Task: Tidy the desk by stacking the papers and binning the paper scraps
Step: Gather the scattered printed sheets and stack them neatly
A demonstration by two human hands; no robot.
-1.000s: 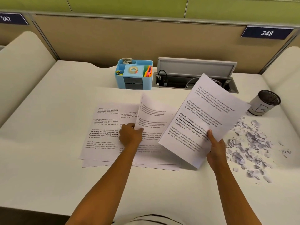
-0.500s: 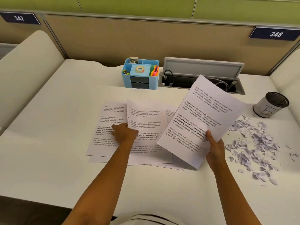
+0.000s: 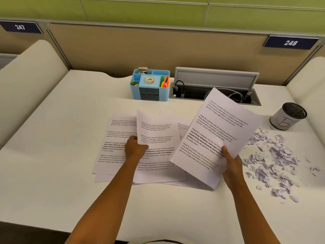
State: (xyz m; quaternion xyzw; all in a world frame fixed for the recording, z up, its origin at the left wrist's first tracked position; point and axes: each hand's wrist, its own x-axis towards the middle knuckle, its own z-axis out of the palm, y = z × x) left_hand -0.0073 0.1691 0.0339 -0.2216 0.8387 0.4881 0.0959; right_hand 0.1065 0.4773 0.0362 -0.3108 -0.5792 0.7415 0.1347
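Several printed sheets (image 3: 116, 148) lie overlapped on the white desk (image 3: 52, 173). My left hand (image 3: 134, 149) pinches the left edge of one sheet (image 3: 158, 138), whose upper part is lifted off the pile. My right hand (image 3: 232, 164) grips the lower edge of a held stack of sheets (image 3: 219, 131), tilted up and to the right above the desk. A heap of torn paper scraps (image 3: 272, 155) is scattered on the desk right of my right hand. Behind the scraps stands a small cylindrical bin (image 3: 288, 116) with a dark mesh inside.
A blue desk organiser (image 3: 149, 86) with tape and coloured notes stands at the back centre. Beside it, an open cable tray (image 3: 214, 90) with its lid raised is sunk into the desk. Beige partition walls (image 3: 123, 50) close off the back and sides.
My left hand has slid left along the pile and now holds a sheet by its left edge. The stack in my right hand has stayed in about the same place.
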